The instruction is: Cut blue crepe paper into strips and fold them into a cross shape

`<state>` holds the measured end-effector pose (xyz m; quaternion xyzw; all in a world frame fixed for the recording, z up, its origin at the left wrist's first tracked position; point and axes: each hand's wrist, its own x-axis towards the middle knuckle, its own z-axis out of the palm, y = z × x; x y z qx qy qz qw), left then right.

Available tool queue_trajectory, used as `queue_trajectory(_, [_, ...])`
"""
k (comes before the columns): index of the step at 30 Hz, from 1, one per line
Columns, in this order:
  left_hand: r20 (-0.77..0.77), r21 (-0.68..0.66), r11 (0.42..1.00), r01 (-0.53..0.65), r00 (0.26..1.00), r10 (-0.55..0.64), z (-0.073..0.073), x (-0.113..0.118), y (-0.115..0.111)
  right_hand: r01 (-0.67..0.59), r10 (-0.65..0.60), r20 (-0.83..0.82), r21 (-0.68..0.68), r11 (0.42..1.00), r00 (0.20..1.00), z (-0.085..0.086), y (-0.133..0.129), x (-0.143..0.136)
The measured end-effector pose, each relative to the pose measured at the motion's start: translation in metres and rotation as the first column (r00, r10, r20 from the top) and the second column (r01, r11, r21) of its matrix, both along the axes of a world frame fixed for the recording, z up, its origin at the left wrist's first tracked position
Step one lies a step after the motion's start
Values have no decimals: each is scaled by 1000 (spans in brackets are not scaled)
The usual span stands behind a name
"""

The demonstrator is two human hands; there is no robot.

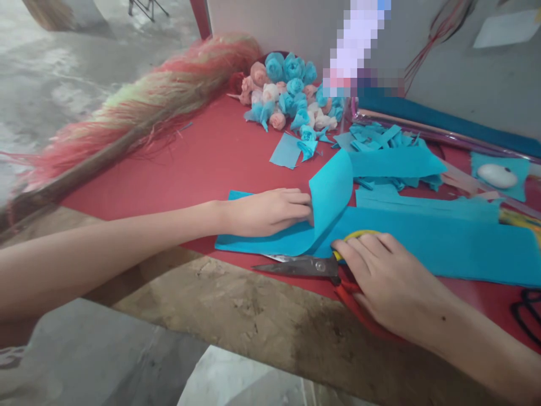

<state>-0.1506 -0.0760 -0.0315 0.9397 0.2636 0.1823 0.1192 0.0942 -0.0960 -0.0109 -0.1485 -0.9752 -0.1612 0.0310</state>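
Observation:
A bright blue paper sheet (333,186) lies along the front of the red tabletop, with one part curled up and folded back to the left. My left hand (273,211) rests on it, fingers bent and closed at the curled edge; the fingertips are partly hidden. Scissors (310,267) with dark blades, one yellow handle loop and one red one are gripped in my right hand (386,276). Their blades point left, close together, beside the sheet's front edge. Under my right hand the longer blue stack (473,248) stretches right.
Blue, pink and white paper roses (293,70) are heaped at the back. Blue paper scraps (389,138) and a white oval object (496,176) lie to the right. A red-and-straw broom (139,101) lies along the left edge. The red tabletop (169,163) has a worn brown front border.

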Motion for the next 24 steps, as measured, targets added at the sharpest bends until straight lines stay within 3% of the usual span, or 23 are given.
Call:
queue_trajectory(7, [95,-83,997,-6,995,14,1,0,0,87,-86,94,-8,996,992,1,-7,-12])
queue_trajectory(18, [57,-4,1000,15,998,-15,-4,-1,2,-78,78,-10,15,997,997,-2,2,-28])
queue_trajectory(24, [79,-62,998,0,997,5,-1,0,1,-118,121,-74,43,992,990,1,-2,-26])
